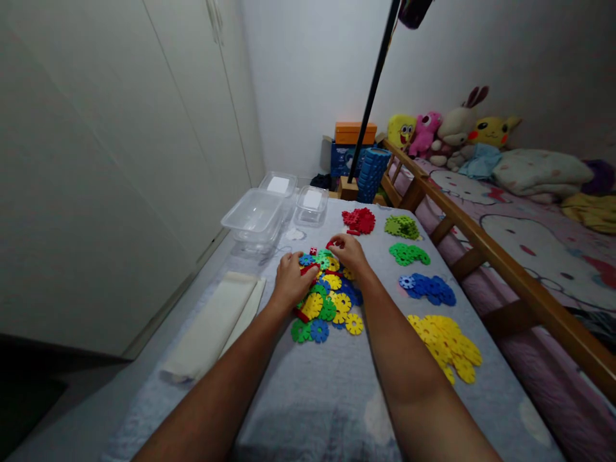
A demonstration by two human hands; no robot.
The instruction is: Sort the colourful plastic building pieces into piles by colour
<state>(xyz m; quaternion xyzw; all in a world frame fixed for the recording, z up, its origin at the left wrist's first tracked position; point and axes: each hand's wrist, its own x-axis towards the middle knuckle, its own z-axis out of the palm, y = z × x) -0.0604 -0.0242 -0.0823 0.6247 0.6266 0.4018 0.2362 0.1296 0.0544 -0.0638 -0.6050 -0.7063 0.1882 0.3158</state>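
A mixed heap of flower-shaped plastic discs (332, 308) in yellow, green and blue, with some red pieces, lies between my hands on the cloth-covered table. My left hand (290, 279) rests at the heap's left side, its fingers curled and the thumb against a red piece (310, 267). At the heap's far edge, my right hand (349, 251) pinches a small red piece (330, 245); its exact shape is partly hidden by the fingers. Another red piece (313, 251) with white marks lies between the two hands.
Sorted piles line the right side: red (360, 221), light green (402, 226), green (409, 254), blue (430, 289) and yellow (447, 343). Clear plastic containers (255, 212) stand back left. A folded cream cloth (216, 327) lies left. A wooden bed rail (462, 224) borders the right.
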